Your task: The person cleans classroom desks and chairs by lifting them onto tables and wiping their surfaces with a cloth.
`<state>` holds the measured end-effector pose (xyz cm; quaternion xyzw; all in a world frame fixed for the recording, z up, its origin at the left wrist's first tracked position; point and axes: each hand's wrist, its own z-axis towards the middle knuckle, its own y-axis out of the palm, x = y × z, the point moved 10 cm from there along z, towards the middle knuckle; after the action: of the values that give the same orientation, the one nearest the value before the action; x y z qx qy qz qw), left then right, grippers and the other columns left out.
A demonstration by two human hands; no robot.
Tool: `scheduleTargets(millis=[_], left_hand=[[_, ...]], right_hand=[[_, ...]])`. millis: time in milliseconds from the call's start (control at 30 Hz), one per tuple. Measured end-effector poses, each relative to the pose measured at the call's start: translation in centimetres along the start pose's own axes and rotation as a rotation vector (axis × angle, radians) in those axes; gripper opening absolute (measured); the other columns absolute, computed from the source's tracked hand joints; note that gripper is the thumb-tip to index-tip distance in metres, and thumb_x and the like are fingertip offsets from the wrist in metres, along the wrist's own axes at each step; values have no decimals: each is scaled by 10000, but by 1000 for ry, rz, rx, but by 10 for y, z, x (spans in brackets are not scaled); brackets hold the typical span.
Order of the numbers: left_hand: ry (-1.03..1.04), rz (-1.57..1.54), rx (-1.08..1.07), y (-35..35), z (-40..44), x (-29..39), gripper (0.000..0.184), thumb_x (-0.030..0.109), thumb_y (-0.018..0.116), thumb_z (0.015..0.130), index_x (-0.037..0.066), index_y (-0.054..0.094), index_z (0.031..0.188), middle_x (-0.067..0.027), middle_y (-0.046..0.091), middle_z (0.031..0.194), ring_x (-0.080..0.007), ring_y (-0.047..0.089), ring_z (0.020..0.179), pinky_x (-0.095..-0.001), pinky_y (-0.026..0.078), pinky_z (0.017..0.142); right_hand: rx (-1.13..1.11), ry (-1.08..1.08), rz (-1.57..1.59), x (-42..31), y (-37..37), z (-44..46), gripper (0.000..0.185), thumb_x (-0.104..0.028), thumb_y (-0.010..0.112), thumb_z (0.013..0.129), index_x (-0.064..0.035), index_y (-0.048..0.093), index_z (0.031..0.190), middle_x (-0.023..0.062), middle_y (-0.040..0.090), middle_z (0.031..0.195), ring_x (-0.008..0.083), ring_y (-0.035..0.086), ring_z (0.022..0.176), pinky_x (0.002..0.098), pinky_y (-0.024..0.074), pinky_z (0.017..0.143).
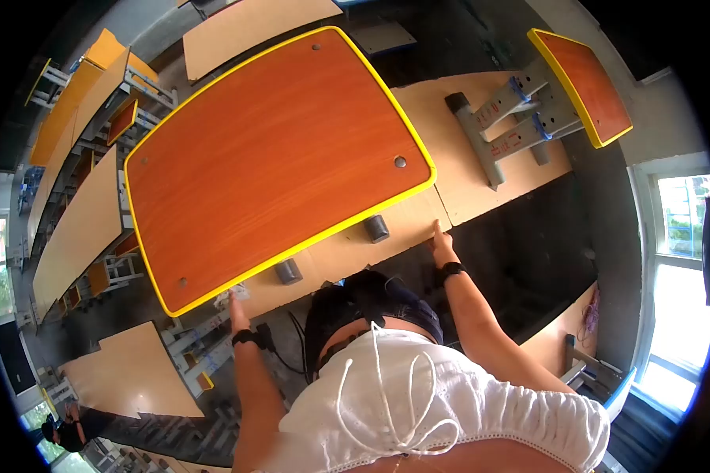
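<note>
A stool seat [284, 158], orange-brown with a yellow rim, fills the middle of the head view. Below its rim, dark foot caps [377, 229] show against a light wood desk [402, 217]. My right hand [442, 238] is closed on the desk's near edge, thumb on top and the other fingers mostly hidden underneath. At the seat's lower left corner, my left hand [238, 309] is by the desk's left end. White crumpled material [233, 296], like tissue or thin cloth, is at its fingers, which are partly hidden.
Another stool [588, 87] lies on its side on the adjoining desk, metal legs toward me. Rows of desks [79, 236] and stools stand to the left. Another person [67, 432] is at the lower left. A wall with a window [678, 276] is on the right.
</note>
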<state>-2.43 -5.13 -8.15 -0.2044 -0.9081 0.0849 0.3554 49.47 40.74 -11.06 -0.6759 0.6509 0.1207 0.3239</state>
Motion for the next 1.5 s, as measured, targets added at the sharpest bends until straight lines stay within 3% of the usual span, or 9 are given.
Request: scheduleTargets(millis=[233,300,400,500,600,733,833,1033,1500], left_hand=[[236,179,-48,-7,29,-2,699,517,439,872,-24,372,1309,-133,448,1300,-235,455,1151,-329,369,932],[231,16,-207,-12,21,1,666,509,435,869,98,313,1378,-46,336,1397,-175,317,1266,-374,246,1011],[201,-118,-37,-21,-16,33,637,538,484,831,190,353,1348,-13,382,1336,-143,374,1183,-507,256,931],[442,-241,140,-82,15,101,536,429,519,856,14,515,1195,-81,557,1125,-182,516,1001,-344,391,827],[592,-21,242,-74,-155,270,448,302,511,874,-107,557,1050,-144,631,981,-193,590,822,-313,462,727],[1656,204,18,-24,-294,393,328,48,549,794,-15,532,1115,-200,558,1120,-325,566,980,-392,435,845],[1982,304,-530,27,-372,423,512,54,597,717,51,481,1215,-166,528,1191,-357,471,1117,-407,354,974],[1942,596,-1236,59,-406,360,314,179,577,772,43,552,1054,-127,541,1177,-274,461,1172,-492,289,1009],[1989,684,-705,28,-369,408,496,247,578,797,113,465,1260,-121,364,1387,-281,305,1308,-550,146,1050]], right_hand=[[-406,81,-522,-19,-1,-15,538,-521,497,850,-2,615,924,151,654,838,246,632,637,347,497,554],[-474,26,-783,-39,-6,-26,474,-457,515,858,1,634,858,130,659,766,226,639,632,334,494,545],[-250,-261,-1095,-97,-20,-36,436,-407,538,848,3,648,745,110,638,640,194,645,635,342,497,554],[30,-678,-1194,-186,-33,-93,388,-393,540,846,-32,665,781,104,636,657,186,646,655,341,500,593],[541,-1219,-831,-281,-36,-280,267,-254,502,893,-32,592,1012,123,644,835,186,637,753,311,493,659],[680,-1722,-123,-287,9,-524,225,-93,515,894,-28,510,1110,116,638,934,188,626,828,277,479,723],[658,-1943,-20,-241,64,-621,292,-177,520,902,22,475,1111,151,608,1041,230,596,942,324,457,815],[169,-1841,-738,-190,199,-699,497,-262,686,704,-19,559,1119,168,457,1274,364,420,1189,454,336,985],[-379,-1655,-821,-220,233,-627,874,-345,787,596,-71,379,1319,118,363,1382,283,322,1292,453,266,1054]])
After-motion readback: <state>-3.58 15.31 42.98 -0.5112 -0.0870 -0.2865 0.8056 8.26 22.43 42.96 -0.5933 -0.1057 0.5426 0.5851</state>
